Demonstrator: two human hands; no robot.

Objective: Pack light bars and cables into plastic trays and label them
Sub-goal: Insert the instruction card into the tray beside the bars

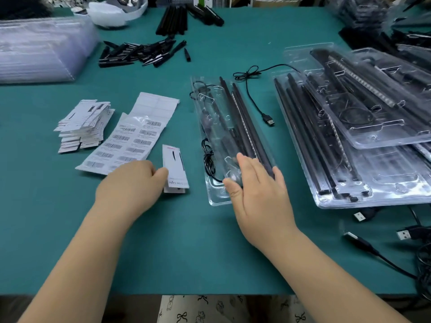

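Everywhere green mat [163, 241] — cluttered workbench.

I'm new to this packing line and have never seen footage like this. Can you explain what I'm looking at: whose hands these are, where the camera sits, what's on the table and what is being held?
There is no machine here. A person works with bare hands, and the single picture comes from a camera worn on their head, looking forward and down.

On the green table, in the middle, lies a clear plastic tray already holding black light bars and a coiled cable. The right hand rests flat on its near end, fingers straight.

The left hand pinches the edge of a small white printed card. Behind it lie a barcode label sheet and a stack of cards.

To the right are packed trays, piled up, and one loose USB cable. Farther back sits a heap of small black parts.
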